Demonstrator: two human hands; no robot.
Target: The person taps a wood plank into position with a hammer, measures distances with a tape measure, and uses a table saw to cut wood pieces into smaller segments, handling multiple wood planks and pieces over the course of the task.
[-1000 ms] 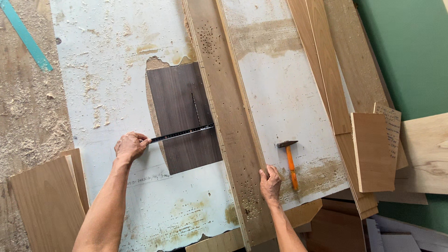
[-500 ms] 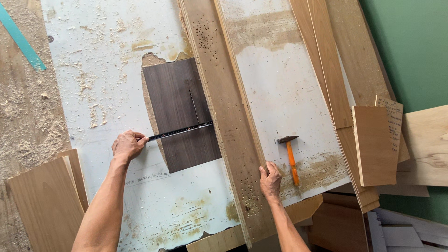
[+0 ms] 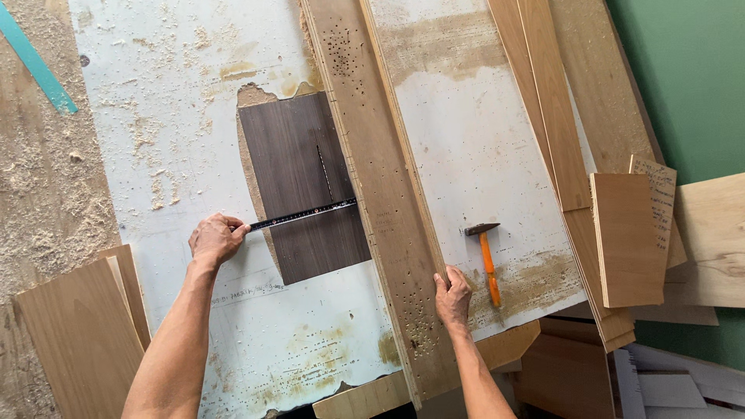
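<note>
Measuring across a dark panel, seen from the head camera. The white, sawdust-strewn counter (image 3: 155, 116) carries a long perforated plank (image 3: 380, 202) running from the far edge to the near edge, with the dark veneer panel (image 3: 303, 186) lying flat just to its left, its right edge against the plank. A black tape measure blade (image 3: 303, 215) crosses the panel, its far end touching the plank. The left hand (image 3: 216, 239) has its fingers closed on the blade's near end, just off the panel's left edge; the right hand (image 3: 452, 297) rests on the plank's right edge, fingers curled over it, gripping nothing else. An orange-handled hammer (image 3: 487, 262) lies just beside that hand, untouched. For a true reading, the blade should probably be kept taut, flat and square to the plank, while the right hand holds the plank steady.
</note>
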